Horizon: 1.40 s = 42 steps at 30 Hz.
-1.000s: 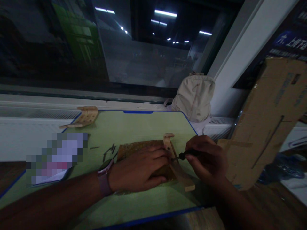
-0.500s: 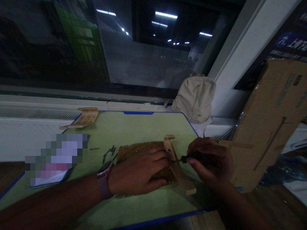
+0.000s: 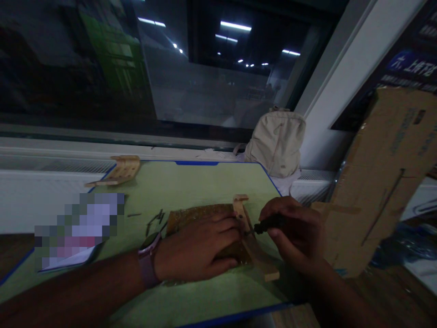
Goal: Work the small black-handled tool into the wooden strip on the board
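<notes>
My left hand [image 3: 198, 246] lies flat, fingers stretched out, pressing a brown board [image 3: 191, 214] down on the green mat [image 3: 191, 182]. Its fingertips touch a pale wooden strip [image 3: 252, 241] that runs along the board's right edge. My right hand [image 3: 293, 232] is closed round a small dark screwdriver [image 3: 268, 223], whose tip points left into the wooden strip near my left fingertips. A watch sits on my left wrist.
Several small dark screws [image 3: 155, 218] lie on the mat left of the board. A wooden part [image 3: 119, 171] rests at the mat's far left corner. A beige bag [image 3: 276, 143] stands by the window; a cardboard box [image 3: 382, 177] leans at the right.
My right hand has turned slightly on the screwdriver; the view has shifted a little. My left hand stays pressed on the board.
</notes>
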Motion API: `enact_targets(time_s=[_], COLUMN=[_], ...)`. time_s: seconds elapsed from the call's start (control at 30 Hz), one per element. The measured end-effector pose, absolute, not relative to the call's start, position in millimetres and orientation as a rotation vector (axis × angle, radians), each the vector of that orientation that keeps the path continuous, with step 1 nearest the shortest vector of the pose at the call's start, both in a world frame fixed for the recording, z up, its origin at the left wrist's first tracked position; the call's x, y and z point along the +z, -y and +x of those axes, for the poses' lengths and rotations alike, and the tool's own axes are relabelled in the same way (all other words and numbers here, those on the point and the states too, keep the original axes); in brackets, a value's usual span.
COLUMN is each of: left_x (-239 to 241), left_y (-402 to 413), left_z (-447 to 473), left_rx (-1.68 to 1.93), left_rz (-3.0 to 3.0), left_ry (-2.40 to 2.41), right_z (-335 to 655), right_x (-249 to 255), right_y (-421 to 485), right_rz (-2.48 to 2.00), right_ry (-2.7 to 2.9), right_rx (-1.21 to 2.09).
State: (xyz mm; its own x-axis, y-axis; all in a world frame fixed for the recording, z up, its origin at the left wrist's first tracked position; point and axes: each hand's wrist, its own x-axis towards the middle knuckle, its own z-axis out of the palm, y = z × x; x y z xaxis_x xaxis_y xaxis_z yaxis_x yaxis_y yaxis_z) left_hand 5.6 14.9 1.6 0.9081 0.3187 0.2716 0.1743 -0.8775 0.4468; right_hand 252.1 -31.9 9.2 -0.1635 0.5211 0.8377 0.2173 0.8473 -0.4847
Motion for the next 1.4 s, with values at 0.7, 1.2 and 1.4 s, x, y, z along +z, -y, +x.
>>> enact_targets(time_s=[0.7,1.2,1.4], left_x=[2.2,0.2,1.5], left_y=[-14.6,-15.1,-15.5], left_z=[6.0,5.7,6.6], left_rx=[0.471,0.503,0.496], left_rz=[2.662,2.666,2.666], left_ry=[-0.352,-0.339,-0.35], right_z=[257.5,256.5,254.5], right_x=[11.2,6.2,8.4], right_y=[34.1,24.3,33.0], right_rz=[-0.678,-0.66,-0.701], right_ry=[1.851,1.77,1.864], right_rx=[0.076,0.018,0.12])
